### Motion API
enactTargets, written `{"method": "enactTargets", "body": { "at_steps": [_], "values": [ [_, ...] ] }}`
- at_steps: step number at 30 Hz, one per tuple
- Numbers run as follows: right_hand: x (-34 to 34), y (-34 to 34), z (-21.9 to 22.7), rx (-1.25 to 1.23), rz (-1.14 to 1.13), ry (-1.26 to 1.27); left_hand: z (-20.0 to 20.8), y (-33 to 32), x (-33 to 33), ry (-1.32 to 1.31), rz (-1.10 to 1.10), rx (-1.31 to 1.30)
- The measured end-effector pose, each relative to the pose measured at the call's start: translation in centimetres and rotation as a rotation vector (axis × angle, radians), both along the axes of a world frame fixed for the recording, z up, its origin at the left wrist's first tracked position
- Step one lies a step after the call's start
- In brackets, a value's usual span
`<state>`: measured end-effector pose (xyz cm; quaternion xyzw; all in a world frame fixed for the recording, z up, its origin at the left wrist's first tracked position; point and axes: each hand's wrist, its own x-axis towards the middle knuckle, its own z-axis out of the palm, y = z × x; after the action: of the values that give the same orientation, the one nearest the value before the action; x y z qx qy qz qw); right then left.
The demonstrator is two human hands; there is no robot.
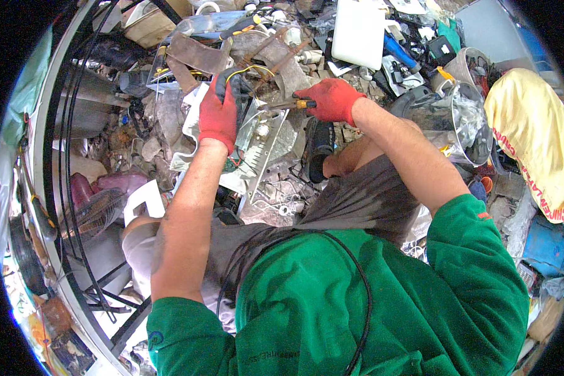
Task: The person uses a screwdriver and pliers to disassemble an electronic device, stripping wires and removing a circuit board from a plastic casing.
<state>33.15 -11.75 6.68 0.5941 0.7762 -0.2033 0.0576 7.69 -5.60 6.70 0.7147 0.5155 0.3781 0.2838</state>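
Observation:
My left hand [220, 114], in a red glove with dark coated fingers, is closed with a thin yellow wire [252, 67] arching from its fingertips to the right. Any other thing inside that grip is hidden. In a matching red glove, my right hand [333, 100] grips what look like pliers with an orange-and-black handle [306, 104]. Their metal tip [268, 106] points left toward my left hand, below the wire's arc. Beneath my hands lies an opened white casing [185, 145] with a clear panel and small electrical parts [261, 130] beside it.
A dark metal frame with black cables [66, 156] stands at the left. Rubble and scrap lie ahead, with a white flat panel [358, 34] and a yellow-handled screwdriver [247, 25]. To the right are a bucket holding clear plastic [470, 122] and a yellow sack [529, 135].

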Motion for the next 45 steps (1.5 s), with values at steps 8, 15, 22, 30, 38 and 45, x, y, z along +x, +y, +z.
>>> {"method": "enactTargets", "body": {
  "at_steps": [8, 15, 22, 30, 38, 45],
  "values": [
    [1.5, 0.0, -1.4, 0.011, -0.017, -0.046, 0.1, 0.4, 0.0, 0.001, -0.027, -0.014],
    [1.7, -0.3, -1.7, 0.247, 0.083, -0.030, -0.1, 0.4, 0.0, 0.026, -0.004, -0.041],
    [1.1, 0.5, -2.0, 0.185, 0.064, -0.018, 0.2, 0.3, 0.0, -0.013, -0.031, -0.034],
    [1.8, 0.7, -2.7, 0.335, 0.138, -0.032, 0.5, 0.1, 0.5, 0.015, -0.005, -0.065],
    [0.6, 0.2, -1.1, 0.234, 0.095, -0.074, -0.4, 0.7, 0.0, -0.022, -0.036, -0.059],
    [1.4, -0.4, -1.2, 0.229, 0.044, 0.041, 0.4, 0.0, 0.3, -0.021, -0.044, -0.039]
  ]
}}
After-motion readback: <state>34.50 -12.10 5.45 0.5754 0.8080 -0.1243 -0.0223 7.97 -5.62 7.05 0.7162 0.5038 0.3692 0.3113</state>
